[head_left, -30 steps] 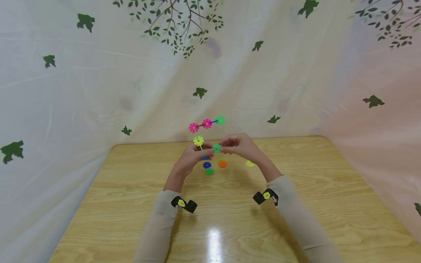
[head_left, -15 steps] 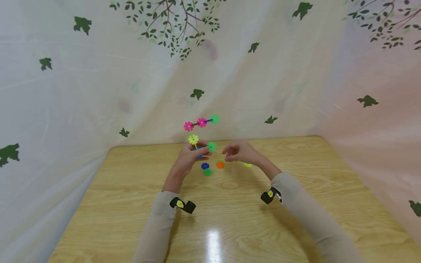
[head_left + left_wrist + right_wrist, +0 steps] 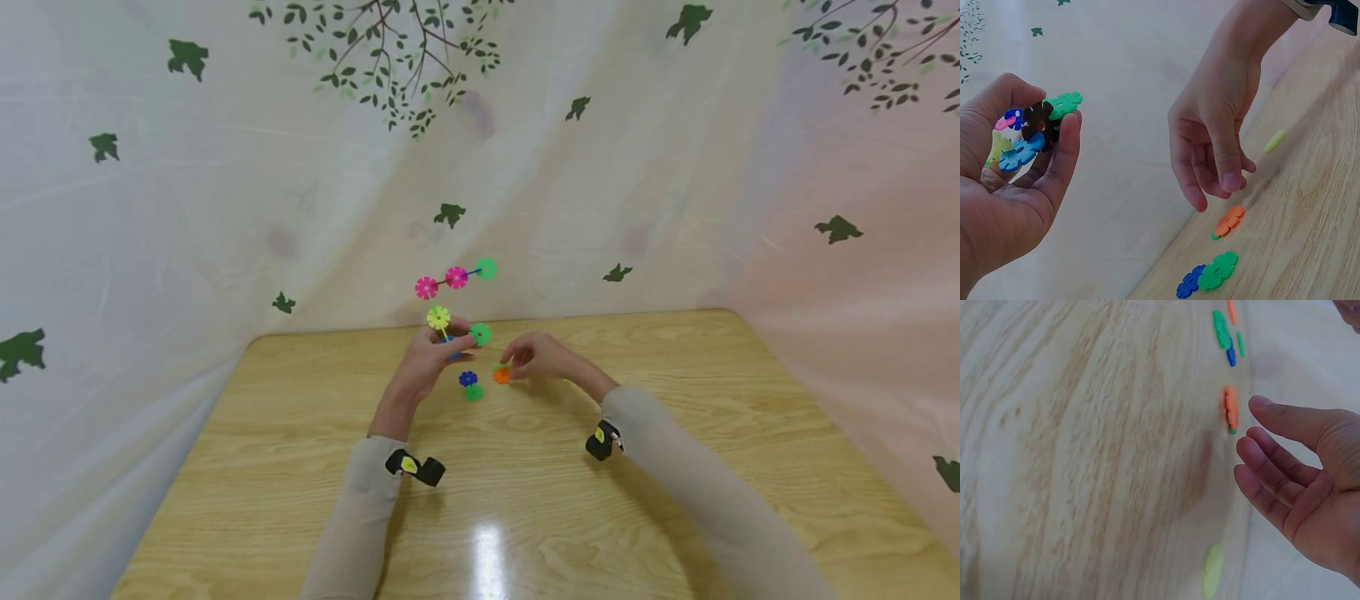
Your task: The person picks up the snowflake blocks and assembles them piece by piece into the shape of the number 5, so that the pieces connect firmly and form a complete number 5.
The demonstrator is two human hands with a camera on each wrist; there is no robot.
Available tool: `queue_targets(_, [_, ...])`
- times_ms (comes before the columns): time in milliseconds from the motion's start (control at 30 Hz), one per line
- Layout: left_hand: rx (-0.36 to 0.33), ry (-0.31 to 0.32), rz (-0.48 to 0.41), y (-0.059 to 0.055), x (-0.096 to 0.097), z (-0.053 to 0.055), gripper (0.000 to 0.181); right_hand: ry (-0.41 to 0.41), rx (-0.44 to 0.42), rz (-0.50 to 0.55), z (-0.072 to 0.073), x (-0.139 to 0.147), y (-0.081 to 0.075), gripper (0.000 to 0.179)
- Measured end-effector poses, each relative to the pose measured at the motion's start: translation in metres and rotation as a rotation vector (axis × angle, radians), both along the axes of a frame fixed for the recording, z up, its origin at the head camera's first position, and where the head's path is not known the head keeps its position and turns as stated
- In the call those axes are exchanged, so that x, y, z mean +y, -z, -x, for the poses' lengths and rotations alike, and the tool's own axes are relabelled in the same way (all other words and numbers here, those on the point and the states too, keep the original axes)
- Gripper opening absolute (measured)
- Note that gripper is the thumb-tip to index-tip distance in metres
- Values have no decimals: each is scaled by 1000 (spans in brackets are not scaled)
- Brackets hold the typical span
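Observation:
My left hand (image 3: 417, 367) holds up a linked chain of flower-shaped plastic discs, pinching it between thumb and fingers. From the grip rise a yellow disc (image 3: 438, 317), two pink discs (image 3: 426, 287) and a green disc at the far end. Another green disc (image 3: 480, 334) sticks out by the fingertips. In the left wrist view, a brown disc (image 3: 1038, 125) and a light blue disc (image 3: 1021, 153) sit in the grasp. My right hand (image 3: 546, 357), fingers loosely bent and holding nothing, hovers close to an orange disc (image 3: 1230, 220) lying partly over a green one.
A dark blue disc (image 3: 468, 378) and a green disc (image 3: 473, 392) lie together on the wooden table (image 3: 525, 500). Farther right lies a yellow disc (image 3: 1212, 570). Another orange disc (image 3: 1232, 311) shows at the right wrist view's top. A printed cloth (image 3: 360, 225) hangs behind the table.
My right hand has let go of the green disc on the chain, moved right and down, then come back left beside the orange disc. The left hand keeps holding the chain, shifted slightly left.

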State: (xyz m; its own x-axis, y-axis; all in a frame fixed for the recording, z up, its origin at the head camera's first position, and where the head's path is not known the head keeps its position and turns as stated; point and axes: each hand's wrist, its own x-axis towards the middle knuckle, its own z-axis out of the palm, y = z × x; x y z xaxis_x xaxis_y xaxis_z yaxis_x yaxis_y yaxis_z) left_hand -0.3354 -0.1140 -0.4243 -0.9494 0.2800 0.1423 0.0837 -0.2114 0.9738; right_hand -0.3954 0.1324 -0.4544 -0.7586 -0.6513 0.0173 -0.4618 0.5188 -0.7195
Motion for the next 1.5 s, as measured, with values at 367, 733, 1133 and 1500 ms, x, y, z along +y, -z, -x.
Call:
queue_targets(367, [-8, 13, 17, 0, -2, 0, 12, -28, -28, -69, 7, -7, 7, 30])
queue_targets(733, [7, 28, 24, 1, -3, 2, 13, -27, -46, -54, 10, -10, 8, 24])
queue_targets(1133, [-20, 18, 15, 0, -1, 0, 14, -13, -123, 41, 8, 1, 13, 16])
queue_targets(1500, [-43, -2, -4, -1, -2, 1, 14, 124, -165, 221, -5, 5, 4, 25])
